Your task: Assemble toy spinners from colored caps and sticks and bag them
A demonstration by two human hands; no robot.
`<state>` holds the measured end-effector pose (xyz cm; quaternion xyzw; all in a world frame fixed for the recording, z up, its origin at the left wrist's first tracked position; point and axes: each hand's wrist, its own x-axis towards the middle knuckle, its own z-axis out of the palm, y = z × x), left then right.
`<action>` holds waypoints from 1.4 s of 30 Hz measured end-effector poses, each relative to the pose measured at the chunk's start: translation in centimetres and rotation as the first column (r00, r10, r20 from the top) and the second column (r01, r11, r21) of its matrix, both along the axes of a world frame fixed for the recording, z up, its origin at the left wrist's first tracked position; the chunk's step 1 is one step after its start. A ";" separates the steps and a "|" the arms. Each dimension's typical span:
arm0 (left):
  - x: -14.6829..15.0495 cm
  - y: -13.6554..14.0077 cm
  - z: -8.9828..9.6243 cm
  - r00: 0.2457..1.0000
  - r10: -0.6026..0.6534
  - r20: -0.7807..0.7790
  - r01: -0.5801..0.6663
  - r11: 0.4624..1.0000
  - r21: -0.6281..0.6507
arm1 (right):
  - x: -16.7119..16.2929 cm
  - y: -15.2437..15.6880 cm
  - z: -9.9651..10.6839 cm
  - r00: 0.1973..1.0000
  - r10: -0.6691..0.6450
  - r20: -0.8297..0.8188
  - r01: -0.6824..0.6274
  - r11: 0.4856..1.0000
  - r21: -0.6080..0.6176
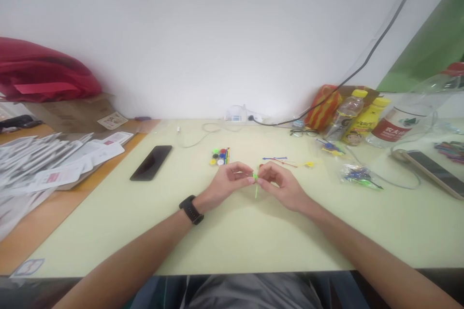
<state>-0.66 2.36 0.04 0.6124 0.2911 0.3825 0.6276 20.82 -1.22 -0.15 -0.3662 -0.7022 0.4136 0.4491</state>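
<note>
Between my two hands, above the table [232,241], is a small bright green plastic piece [256,190] with a thin stem pointing down. My left hand [232,181] pinches it from the left with thumb and forefinger. From the other side my right hand [281,184] pinches the same piece, and the fingertips nearly meet. Its upper part is mostly hidden by the fingers. Just beyond the left hand lie small coloured discs [217,156] beside thin striped sticks [227,155]. Past the right hand are a blue stick [274,158], a red stick [286,162] and a yellow piece [308,164].
A black phone [151,162] lies on the left. Clear bags of coloured parts [357,174] sit on the right, near bottles [368,120] and another phone [435,171]. Glasses [303,132] and a cable [275,124] are by the wall. Packets [61,164] are piled far left.
</note>
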 end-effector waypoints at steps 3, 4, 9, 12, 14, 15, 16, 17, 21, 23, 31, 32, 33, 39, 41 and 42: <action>-0.1 0.0 0.0 1.000 -0.006 0.010 0.006 1.000 -0.011 | 0.2 -0.2 0.0 0.999 -0.041 0.000 0.041 0.998 0.045; -0.1 0.1 0.0 1.000 -0.005 0.014 0.005 1.000 -0.019 | 0.3 -0.3 0.1 0.998 -0.060 0.003 0.060 0.995 0.075; -0.2 0.4 -0.3 0.999 0.022 0.028 -0.021 0.999 -0.035 | 0.5 -0.4 0.5 0.990 -0.140 -0.036 0.143 0.982 0.121; -0.1 0.4 -0.4 0.998 0.033 0.045 -0.031 0.999 -0.039 | 0.4 0.0 0.6 0.973 -0.199 -0.119 0.196 0.980 -0.036; -0.1 0.4 -0.4 0.998 0.034 0.044 -0.032 0.998 -0.049 | 0.5 0.2 0.7 0.958 -0.232 -0.166 0.205 0.965 -0.162; 0.0 0.4 -0.4 0.999 0.033 0.039 -0.031 0.998 -0.053 | 0.7 0.3 0.9 0.964 -0.204 -0.172 0.165 0.962 -0.219; 0.0 0.3 -0.4 0.999 0.032 0.032 -0.030 0.998 -0.057 | 1.0 0.3 1.0 0.976 -0.136 -0.172 0.088 0.960 -0.265; 0.0 0.3 -0.4 0.999 0.032 0.024 -0.031 0.998 -0.060 | 1.3 0.3 1.2 0.985 -0.038 -0.171 -0.014 0.956 -0.293; 0.0 0.2 -0.4 0.999 0.041 0.006 -0.041 0.997 -0.065 | 2.2 0.0 1.9 0.971 0.167 -0.172 -0.204 0.953 -0.223; 0.0 0.3 -0.5 0.999 0.043 0.012 -0.042 0.997 -0.063 | 2.0 0.0 1.9 0.983 0.074 -0.167 -0.101 0.983 -0.156; 0.1 0.1 -0.3 0.999 0.001 0.042 0.001 0.999 -0.048 | 0.2 -0.2 0.7 0.998 -0.050 0.037 0.047 0.997 0.069; 0.1 0.1 -0.3 0.999 0.001 0.048 0.001 0.999 -0.048 | 0.1 -0.3 0.6 0.998 -0.048 0.048 0.045 0.996 0.080; 0.1 0.1 -0.3 0.999 0.003 0.054 0.000 0.999 -0.051 | 0.1 -0.3 0.6 0.997 -0.049 0.053 0.045 0.995 0.087; 0.1 0.1 -0.3 0.994 0.015 0.107 -0.007 0.997 -0.077 | 0.5 -0.3 0.7 0.994 -0.106 -0.022 0.108 0.991 0.083; 0.1 0.2 -0.3 0.992 0.022 0.126 -0.012 0.997 -0.081 | 0.5 -0.3 0.7 0.989 -0.138 -0.061 0.140 0.990 0.030; 0.1 0.2 -0.3 0.991 0.028 0.132 -0.018 0.997 -0.081 | 0.5 -0.3 0.6 0.985 -0.155 -0.082 0.155 0.988 -0.006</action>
